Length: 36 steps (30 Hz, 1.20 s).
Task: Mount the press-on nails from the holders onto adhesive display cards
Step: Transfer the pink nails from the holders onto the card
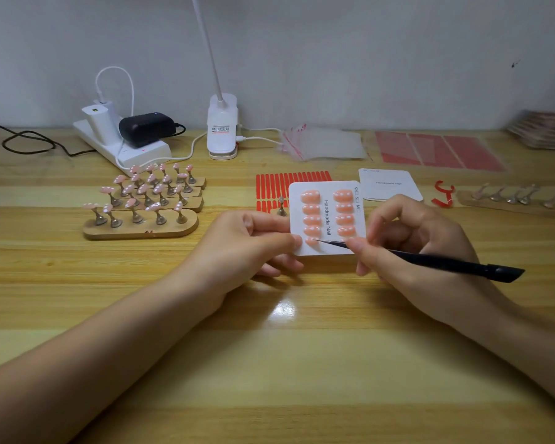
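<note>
Your left hand (253, 241) pinches the left edge of the display card (327, 217), thumb on top and fingers curled beneath, holding it just above the table (269, 363). Your right hand (414, 238) is closed around a thin black pointed tool (430, 259), its tip touching the lowest nail in the left column (310, 241).

The card looks light and fairly stiff, so keep gripping it by the bare margin, clear of the glossy pink press-on nails (343, 219) (they are small, smooth and probably slippery, likely to pop off if levered sideways). Nudge them at an edge, pressing down gently.

The card reads "Handmade Nail" down its middle, with size boxes "XS", "S", "M" along the right edge. A blank card (391, 187) just beyond bears the same words, faintly.

Far left, wooden holders (141, 229) carry more nails on metal stands. A red adhesive strip sheet (269, 187) lies behind the card. The clip lamp's (221, 129) label is unreadable.
</note>
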Available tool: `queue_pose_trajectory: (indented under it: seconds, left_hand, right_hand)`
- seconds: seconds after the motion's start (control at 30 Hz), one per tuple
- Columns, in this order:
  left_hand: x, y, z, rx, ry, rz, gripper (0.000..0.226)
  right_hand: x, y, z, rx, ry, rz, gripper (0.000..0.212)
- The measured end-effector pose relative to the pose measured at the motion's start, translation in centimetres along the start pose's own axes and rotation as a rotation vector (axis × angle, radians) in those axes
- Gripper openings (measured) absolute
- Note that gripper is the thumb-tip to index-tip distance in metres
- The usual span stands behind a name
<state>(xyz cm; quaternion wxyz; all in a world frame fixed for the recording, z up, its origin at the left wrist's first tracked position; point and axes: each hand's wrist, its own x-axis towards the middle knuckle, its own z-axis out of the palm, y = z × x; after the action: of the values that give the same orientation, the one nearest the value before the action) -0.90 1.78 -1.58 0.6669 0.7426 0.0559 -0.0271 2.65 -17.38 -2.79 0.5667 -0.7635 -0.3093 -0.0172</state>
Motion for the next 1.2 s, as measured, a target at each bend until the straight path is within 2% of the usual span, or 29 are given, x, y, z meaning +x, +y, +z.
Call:
queue_pose_trajectory:
  seconds: [0.13,0.3,0.53,0.6,0.73,0.8,1.03,1.2]
  left_hand:
    - [-0.1,0.0,0.2,0.001,0.012,0.010,0.022]
    - [-0.1,-0.1,0.3,0.011,0.021,0.017,0.019]
    - [0.0,-0.1,0.2,0.021,0.018,0.014,0.019]
    - [-0.1,-0.1,0.2,0.022,0.013,0.015,0.017]
    - [0.0,-0.1,-0.1,-0.001,0.004,-0.007,0.015]
    - [0.1,-0.1,-0.3,-0.001,-0.011,-0.023,0.014]
    - [0.1,0.0,-0.5,0.003,-0.061,-0.011,0.030]
    - [0.2,0.0,-0.7,0.000,-0.091,-0.006,0.026]
  right_hand:
    - [-0.2,0.0,0.2,-0.118,0.003,-0.107,0.017]
    - [-0.1,0.0,0.2,-0.242,0.025,-0.293,0.021]
    - [0.1,0.1,0.1,-0.487,-0.063,-0.562,0.017]
    - [-0.1,0.1,0.1,-0.426,-0.067,-0.518,0.014]
    - [0.0,0.0,-0.5,0.045,0.005,-0.129,0.021]
    - [0.4,0.3,-1.1,0.192,0.012,-0.030,0.020]
    - [0.7,0.2,-1.2,0.280,-0.108,0.068,0.015]
    - [0.8,0.3,-1.0,0.278,-0.090,0.104,0.018]
